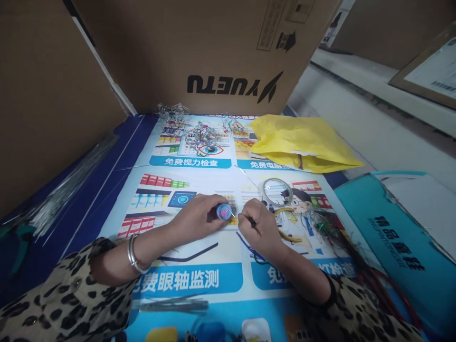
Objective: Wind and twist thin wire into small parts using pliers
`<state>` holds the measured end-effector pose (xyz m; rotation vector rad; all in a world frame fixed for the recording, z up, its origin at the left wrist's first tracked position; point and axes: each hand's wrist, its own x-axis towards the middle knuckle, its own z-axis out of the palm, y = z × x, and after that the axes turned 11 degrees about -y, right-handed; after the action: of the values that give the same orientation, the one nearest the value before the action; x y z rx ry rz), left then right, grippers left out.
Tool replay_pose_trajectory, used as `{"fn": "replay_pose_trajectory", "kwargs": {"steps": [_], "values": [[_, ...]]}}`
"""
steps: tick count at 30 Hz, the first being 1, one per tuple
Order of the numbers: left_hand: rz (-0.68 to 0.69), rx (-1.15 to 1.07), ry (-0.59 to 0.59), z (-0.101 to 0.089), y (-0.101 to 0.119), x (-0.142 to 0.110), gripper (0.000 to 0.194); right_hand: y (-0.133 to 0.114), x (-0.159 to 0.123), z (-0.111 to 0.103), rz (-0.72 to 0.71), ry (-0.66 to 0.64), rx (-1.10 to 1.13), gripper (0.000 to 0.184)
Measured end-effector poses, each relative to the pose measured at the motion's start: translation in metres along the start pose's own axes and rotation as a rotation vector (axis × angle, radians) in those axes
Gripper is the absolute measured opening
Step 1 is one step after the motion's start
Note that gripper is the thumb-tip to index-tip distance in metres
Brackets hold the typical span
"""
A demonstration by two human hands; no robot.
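My left hand (198,216) has its thumb and fingers closed around a small round blue cup (219,218), tilted so its mouth faces right. Inside lie tiny pink pieces (224,211) that look like beads. Just right of it, my right hand (259,227) is closed in a pinch on a thin wire (232,214), whose end points at the cup's mouth; whether it touches the beads I cannot tell. Another length of thin wire (249,179) runs up and left from above the right hand. Beyond that hand lies a roll of clear tape (278,191).
Tangled wires (203,134) lie at the back beside a yellow bag (302,142). Wire bundles lie at the left (71,185) and the front (174,304). Red-handled pliers (388,294) and a teal box (384,223) are at the right. Cardboard (160,52) walls the back.
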<state>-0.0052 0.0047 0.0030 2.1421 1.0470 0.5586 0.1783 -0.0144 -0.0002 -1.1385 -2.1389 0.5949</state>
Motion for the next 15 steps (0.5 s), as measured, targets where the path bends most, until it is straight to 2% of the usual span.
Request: {"fn": "replay_pose_trajectory", "kwargs": {"steps": [4,9,15], "values": [[-0.013,-0.004,0.003,0.0,-0.0002,0.0001,0.026,-0.0006,0.0002,0.0003,0.008,-0.01,0.004,0.022],[-0.05,0.07,-0.065,-0.0012,0.0022,0.0004,0.026,-0.001,0.0005,0.0012,0.011,0.006,-0.026,0.021],[0.002,0.056,-0.025,-0.0008,0.0017,-0.0005,0.025,0.0003,0.0004,0.0018,0.027,-0.027,-0.026,0.023]]}}
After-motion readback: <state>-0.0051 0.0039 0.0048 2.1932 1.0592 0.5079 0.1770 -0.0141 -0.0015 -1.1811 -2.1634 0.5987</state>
